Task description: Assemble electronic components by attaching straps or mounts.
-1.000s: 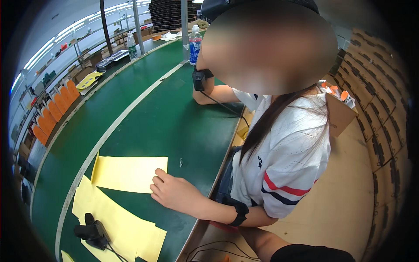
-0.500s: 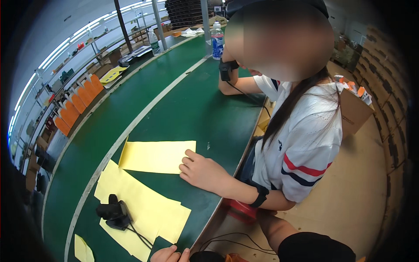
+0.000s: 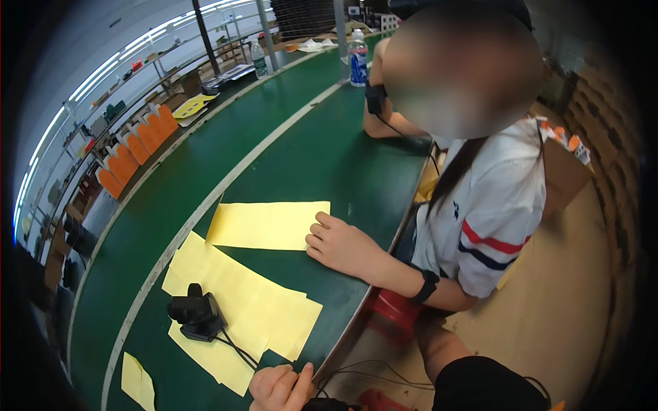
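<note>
My left hand [image 3: 281, 388] is at the lower edge, by the table's near edge, with fingers curled closed; what they hold, if anything, is hidden. Just beyond it, several overlapping yellow paper sheets [image 3: 240, 281] lie on the green table. A black device [image 3: 197, 314] with dark cables rests on them. Farther off, one yellow sheet [image 3: 267, 225] lies flat, its left end folded up, with a co-worker's hand [image 3: 343, 245] on its right end. At the lower right a bare limb [image 3: 444, 348] meets black cloth; no right hand of mine shows.
A co-worker in a white striped shirt [image 3: 504, 198] sits along the table's right edge. A small yellow piece [image 3: 137, 382] lies at the lower left. Bottles [image 3: 358, 60] stand at the far end. A red stool [image 3: 394, 316] and loose cables are beside the table.
The view has shifted, so the table and papers appear farther right and higher. More of my left hand shows. The co-worker's hand stays on the yellow sheet.
</note>
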{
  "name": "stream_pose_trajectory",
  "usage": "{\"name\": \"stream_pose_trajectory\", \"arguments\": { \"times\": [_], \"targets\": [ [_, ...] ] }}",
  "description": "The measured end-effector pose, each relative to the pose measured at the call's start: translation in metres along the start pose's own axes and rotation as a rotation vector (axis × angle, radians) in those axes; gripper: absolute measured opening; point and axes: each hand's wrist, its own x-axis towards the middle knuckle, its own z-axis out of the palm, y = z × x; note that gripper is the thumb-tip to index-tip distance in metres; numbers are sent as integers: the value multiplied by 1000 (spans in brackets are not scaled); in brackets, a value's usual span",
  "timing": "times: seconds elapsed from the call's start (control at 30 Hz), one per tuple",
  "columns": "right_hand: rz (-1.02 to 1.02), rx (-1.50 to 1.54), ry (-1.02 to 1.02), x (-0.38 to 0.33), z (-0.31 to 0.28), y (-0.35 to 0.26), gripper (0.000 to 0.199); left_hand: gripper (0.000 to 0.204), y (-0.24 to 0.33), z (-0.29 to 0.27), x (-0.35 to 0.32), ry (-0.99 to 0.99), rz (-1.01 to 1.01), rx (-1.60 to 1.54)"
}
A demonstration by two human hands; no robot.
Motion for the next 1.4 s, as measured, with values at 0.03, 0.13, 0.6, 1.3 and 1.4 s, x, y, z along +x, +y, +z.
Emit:
{"name": "stream_pose_trajectory", "arguments": {
  "times": [0.03,0.13,0.6,1.3,1.4],
  "targets": [
    [87,46,-13,-14,2,-3,8,13,2,-1,-2,14,-25,-3],
    [345,183,-54,-60,12,-13,9,14,4,-3,0,0,-17,-7],
    [1262,753,-135,-258,55,-79,20,14,0,-1,-16,86,-19,17],
    [1036,578,-972,-533,-72,-218,26,19,26,-37,-38,105,39,54],
    [1081,608,-665,-475,-93,-194,23,22,92,-77,-47,146,-23,-4]
  ]
}}
